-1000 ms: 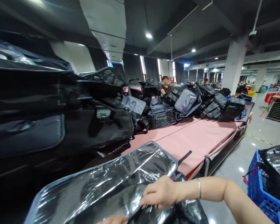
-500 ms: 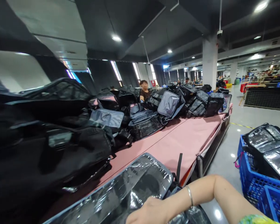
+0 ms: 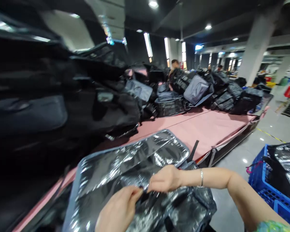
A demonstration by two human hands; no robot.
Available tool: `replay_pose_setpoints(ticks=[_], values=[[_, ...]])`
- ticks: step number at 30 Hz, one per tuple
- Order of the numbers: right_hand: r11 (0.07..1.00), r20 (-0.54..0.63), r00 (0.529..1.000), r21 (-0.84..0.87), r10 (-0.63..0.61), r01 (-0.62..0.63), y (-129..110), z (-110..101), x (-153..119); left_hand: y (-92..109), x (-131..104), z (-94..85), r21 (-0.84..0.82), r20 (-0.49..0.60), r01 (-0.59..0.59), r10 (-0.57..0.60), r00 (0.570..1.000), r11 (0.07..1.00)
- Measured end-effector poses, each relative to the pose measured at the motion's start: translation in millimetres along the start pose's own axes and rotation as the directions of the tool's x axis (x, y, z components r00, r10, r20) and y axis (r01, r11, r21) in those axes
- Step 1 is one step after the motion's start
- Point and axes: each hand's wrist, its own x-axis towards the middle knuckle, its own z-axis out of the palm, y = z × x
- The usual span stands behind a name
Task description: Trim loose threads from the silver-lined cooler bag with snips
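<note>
Silver-lined bag (image 3: 137, 176) lies at the near end of the pink-covered bench (image 3: 195, 127), flap laid open, long axis slanting from lower left to upper right, black strap (image 3: 193, 150) pointing up and right. Left hand (image 3: 118, 207) and right hand (image 3: 165, 178) meet at its dark inner edge, fingers of both pinched closed on it; exact part gripped unclear.

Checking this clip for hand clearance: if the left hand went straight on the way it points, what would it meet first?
Most likely the right hand, just ahead of the left hand at the silver-lined bag, though depth between them is unclear.
</note>
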Motion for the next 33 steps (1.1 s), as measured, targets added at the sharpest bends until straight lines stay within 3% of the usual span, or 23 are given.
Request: replay_pose_setpoints(ticks=[5,10,12,16,19,24,28,33], values=[[0.989,-0.060,0.995,0.128,0.085,-0.077,-2.6,-21.8,-5.2,20.5,-1.7,-5.6,0.014,0.055,0.105,-0.106,0.993,0.994],[0.872,0.051,0.982,0.453,0.179,-0.183,0.1,-43.5,-11.5,18.8,-3.9,-4.9,0.014,0.066,0.153,-0.154,0.986,0.988],[0.847,0.085,0.965,0.464,0.248,-0.259,4.4,-52.3,-13.4,17.1,-3.7,-5.1,0.007,0.075,0.167,-0.167,0.983,0.986],[0.838,0.136,0.900,0.329,0.415,-0.436,16.8,-63.5,-18.5,14.3,-3.4,-4.7,0.004,0.089,0.185,-0.185,0.979,0.983],[0.896,0.085,0.930,0.247,0.359,-0.368,23.4,-63.7,-22.4,13.4,-4.0,-3.8,0.005,0.080,0.178,-0.178,0.981,0.984],[0.990,0.069,0.990,0.056,0.126,-0.130,23.7,-61.9,-16.5,14.1,-3.8,-3.7,0.024,0.060,0.155,-0.156,0.986,0.988],[1.000,0.077,0.997,0.004,0.030,-0.030,24.0,-65.4,-3.4,15.8,-3.6,-3.7,0.025,0.054,0.154,-0.156,0.986,0.988],[0.998,0.168,0.984,-0.018,-0.061,0.065,28.5,-73.1,11.7,15.9,-5.0,-1.7,0.015,0.035,0.154,-0.154,0.987,0.988]])
